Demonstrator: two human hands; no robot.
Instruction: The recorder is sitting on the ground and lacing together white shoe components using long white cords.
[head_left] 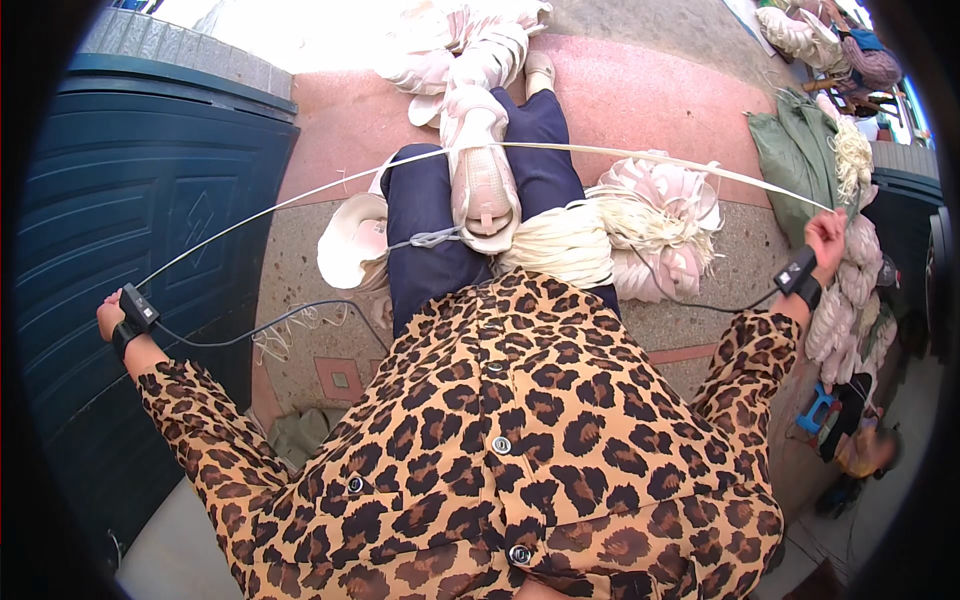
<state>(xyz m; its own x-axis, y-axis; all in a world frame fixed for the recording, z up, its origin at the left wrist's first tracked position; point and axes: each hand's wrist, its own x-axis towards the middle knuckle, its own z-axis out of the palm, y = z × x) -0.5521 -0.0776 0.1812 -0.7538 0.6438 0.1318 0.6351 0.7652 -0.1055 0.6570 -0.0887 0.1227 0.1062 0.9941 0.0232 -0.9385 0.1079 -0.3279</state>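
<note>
One white lace [570, 148], taut across a pale shoe upper [485, 195] near the lap [425, 205]'s far edge; right hand [826, 240] pinching, left hand [110, 317] apparently clasping; best tensioned evenly.

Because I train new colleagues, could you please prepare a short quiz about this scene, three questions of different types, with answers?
1. Which item meets the pale lace between the left hand and right hand?
A) a shirt button
B) the white-and-pink shoe upper
C) a chair leg

2. True or false: the two hands touch each other.

3. Fill in: the bundle of cream strands lies to the ____ of the shoe upper.

Key: 1. B; 2. False, they are spread wide; 3. right.
</note>
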